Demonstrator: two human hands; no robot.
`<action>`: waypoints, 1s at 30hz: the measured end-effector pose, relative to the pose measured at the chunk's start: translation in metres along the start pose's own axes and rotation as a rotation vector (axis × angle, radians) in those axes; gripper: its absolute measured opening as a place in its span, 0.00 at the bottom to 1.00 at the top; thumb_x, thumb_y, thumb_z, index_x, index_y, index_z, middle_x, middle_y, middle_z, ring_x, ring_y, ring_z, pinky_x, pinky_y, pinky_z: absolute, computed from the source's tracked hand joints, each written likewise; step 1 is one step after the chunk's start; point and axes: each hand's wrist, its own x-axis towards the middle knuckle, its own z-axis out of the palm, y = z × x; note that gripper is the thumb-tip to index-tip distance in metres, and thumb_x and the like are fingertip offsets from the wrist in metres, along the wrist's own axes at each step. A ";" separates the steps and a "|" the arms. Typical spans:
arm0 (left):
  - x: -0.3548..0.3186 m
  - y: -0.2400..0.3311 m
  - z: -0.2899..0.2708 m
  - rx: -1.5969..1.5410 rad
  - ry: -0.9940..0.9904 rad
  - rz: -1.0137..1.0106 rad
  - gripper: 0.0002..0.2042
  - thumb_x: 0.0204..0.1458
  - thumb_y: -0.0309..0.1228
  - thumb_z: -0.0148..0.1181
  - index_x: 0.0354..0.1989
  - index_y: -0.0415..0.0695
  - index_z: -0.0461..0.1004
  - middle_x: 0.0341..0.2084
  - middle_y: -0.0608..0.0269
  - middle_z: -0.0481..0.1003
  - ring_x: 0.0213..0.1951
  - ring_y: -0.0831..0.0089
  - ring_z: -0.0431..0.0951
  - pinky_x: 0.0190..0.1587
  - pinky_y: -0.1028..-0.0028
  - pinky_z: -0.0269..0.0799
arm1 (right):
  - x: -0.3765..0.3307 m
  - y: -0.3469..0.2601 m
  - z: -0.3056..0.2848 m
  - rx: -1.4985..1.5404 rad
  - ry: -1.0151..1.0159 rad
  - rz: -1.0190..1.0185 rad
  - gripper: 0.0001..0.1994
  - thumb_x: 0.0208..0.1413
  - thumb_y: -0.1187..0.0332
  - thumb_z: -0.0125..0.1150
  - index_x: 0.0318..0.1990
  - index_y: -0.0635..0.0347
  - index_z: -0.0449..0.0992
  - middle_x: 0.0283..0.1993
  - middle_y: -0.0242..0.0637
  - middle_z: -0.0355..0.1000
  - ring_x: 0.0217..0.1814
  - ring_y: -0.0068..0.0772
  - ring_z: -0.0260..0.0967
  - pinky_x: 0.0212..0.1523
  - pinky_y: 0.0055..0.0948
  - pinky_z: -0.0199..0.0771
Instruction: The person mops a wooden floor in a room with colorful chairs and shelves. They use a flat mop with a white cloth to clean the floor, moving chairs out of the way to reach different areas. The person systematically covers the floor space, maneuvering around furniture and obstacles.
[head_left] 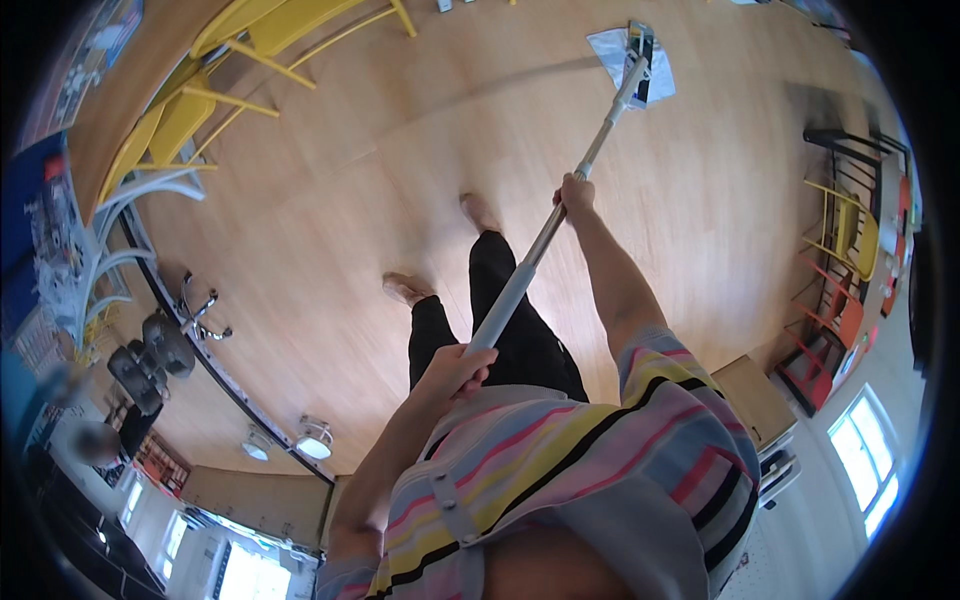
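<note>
A flat mop with a long grey metal pole [556, 222] reaches across the wooden floor. Its white rectangular pad [633, 60] lies flat on the floor at the top of the view. My left hand [462, 366] grips the near end of the pole, close to my striped shirt. My right hand [575, 194] grips the pole about halfway along, with the arm stretched forward. My two feet [440, 255] in dark trousers stand just left of the pole.
Yellow chairs [215, 75] stand at the upper left by a table edge. A dark shelf with yellow and red frames [848, 250] lines the right side. A wooden cabinet [757, 397] sits at lower right. A mirror wall at lower left reflects the room.
</note>
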 end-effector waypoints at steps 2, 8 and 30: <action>-0.018 -0.030 -0.029 0.055 0.041 0.027 0.10 0.48 0.34 0.58 0.23 0.43 0.67 0.13 0.71 0.64 0.11 0.87 0.57 0.12 0.85 0.48 | -0.026 0.041 0.007 0.038 -0.003 0.023 0.12 0.52 0.65 0.48 0.25 0.67 0.62 0.14 0.36 0.59 0.11 0.32 0.61 0.10 0.31 0.66; -0.095 -0.118 -0.127 0.158 0.254 0.118 0.12 0.44 0.33 0.62 0.17 0.40 0.70 0.10 0.70 0.65 0.11 0.86 0.62 0.12 0.83 0.53 | -0.148 0.140 0.042 -0.163 -0.119 0.156 0.17 0.53 0.57 0.47 0.27 0.65 0.63 0.18 0.39 0.63 0.14 0.37 0.67 0.12 0.35 0.71; -0.274 -0.532 -0.255 -0.889 0.815 0.291 0.13 0.53 0.36 0.56 0.27 0.36 0.72 0.08 0.69 0.63 0.07 0.85 0.58 0.09 0.83 0.47 | -0.576 0.526 0.270 -0.925 -0.985 -0.090 0.19 0.57 0.57 0.46 0.25 0.67 0.62 0.18 0.40 0.64 0.13 0.35 0.66 0.09 0.32 0.69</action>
